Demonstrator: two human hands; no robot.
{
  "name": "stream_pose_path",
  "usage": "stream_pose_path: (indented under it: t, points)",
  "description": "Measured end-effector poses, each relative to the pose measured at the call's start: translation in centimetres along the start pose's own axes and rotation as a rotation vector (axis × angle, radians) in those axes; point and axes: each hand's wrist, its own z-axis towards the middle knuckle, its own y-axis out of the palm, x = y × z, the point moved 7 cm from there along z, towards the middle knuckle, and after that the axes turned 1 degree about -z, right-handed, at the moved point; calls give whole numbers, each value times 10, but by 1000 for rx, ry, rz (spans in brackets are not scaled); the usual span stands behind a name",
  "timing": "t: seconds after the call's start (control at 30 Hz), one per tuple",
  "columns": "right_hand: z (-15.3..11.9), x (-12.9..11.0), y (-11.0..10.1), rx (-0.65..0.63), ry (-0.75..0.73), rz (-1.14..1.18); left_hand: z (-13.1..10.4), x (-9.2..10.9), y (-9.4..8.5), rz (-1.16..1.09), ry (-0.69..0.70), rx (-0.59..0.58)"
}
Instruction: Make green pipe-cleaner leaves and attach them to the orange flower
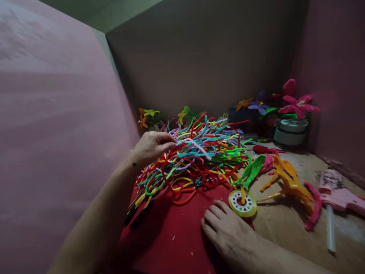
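My left hand [155, 144] reaches over a large tangled heap of many-coloured pipe cleaners [211, 152]. Its thumb and forefinger are pinched on a pale lavender pipe cleaner [195, 144] that juts to the right. My right hand [225, 226] rests palm down on the red mat [168, 236] with nothing seen in it; its fingertips touch the mat. Just beyond it lies a roll of yellowish tape [243, 203] with a white core. Green pipe-cleaner leaves [252, 169] and an orange pipe-cleaner flower [289, 179] lie on the table to the right.
A pink glue gun [332, 192] with a clear glue stick is at the right. Behind it, a pink pipe-cleaner flower [299, 105] stands in a grey pot [292, 132]. More finished flowers [149, 114] show behind the heap. Walls close in on the left, back and right.
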Motion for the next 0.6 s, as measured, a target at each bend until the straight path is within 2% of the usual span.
stream_pose_path:
  t: [0.07,0.2,0.37,0.43,0.53,0.6]
  points:
    - [-1,0,0,-4,-1,-3,-11,-11,3,57,-54,-34]
    - [-1,-1,-4,4,0,-18,-30,-34,10,181,-159,-18]
    - [0,-1,-7,-3,7,-23,-38,-53,29,228,-137,-76]
    - [0,-2,-7,-3,2,-37,-40,-58,26,204,-153,0]
    - [-1,-4,-8,5,-14,-70,-47,-67,11,143,-225,163]
    - [0,-4,-10,13,-19,-85,-54,-74,4,114,-281,205]
